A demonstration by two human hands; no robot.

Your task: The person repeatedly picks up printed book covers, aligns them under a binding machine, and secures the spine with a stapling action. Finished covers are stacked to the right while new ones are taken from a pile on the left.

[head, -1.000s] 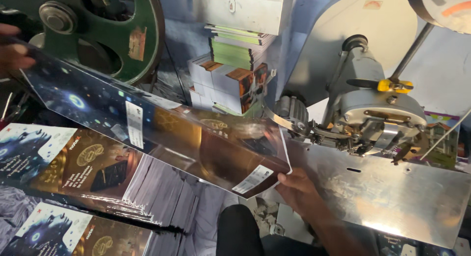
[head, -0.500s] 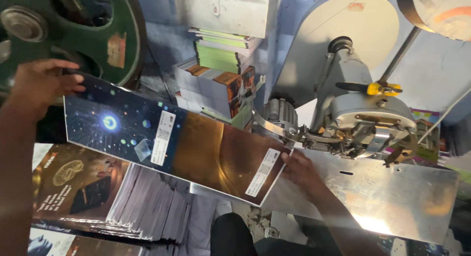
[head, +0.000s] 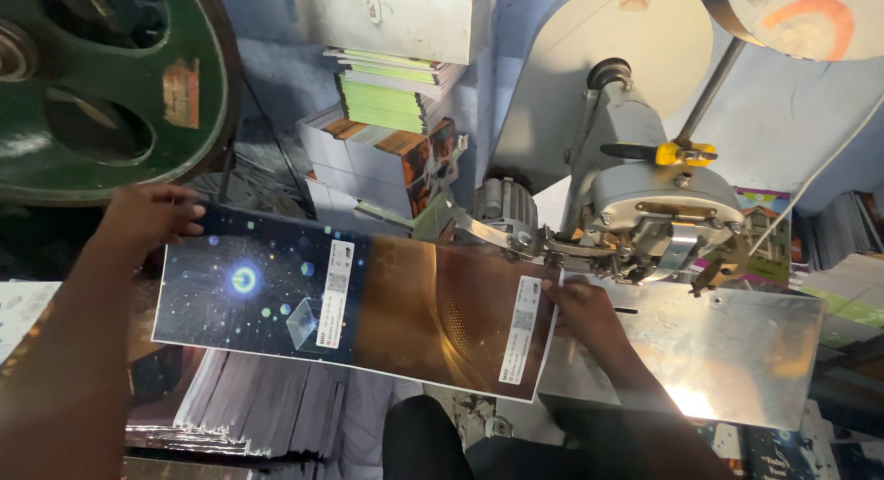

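Note:
A long glossy printed sheet [head: 368,300], dark blue with a glowing ring at its left half and brown-gold at its right, is held flat between both hands. My left hand [head: 147,218] grips its far left edge, near the green wheel. At the sheet's right edge my right hand [head: 580,310] pinches it, just under the head of a grey stitching machine [head: 658,204]. That right edge rests against the machine's shiny metal table [head: 737,351].
A large green flywheel [head: 101,84] fills the upper left. Stacks of printed booklets [head: 387,139] stand behind the sheet, below a grey metal box [head: 396,15]. More printed sheets [head: 249,416] lie piled under the sheet at lower left. A yellow clamp [head: 686,153] sits on the machine.
The sheet has swung from a steep tilt to lying nearly flat and has moved right, toward the machine head. My left hand came in from the far left edge.

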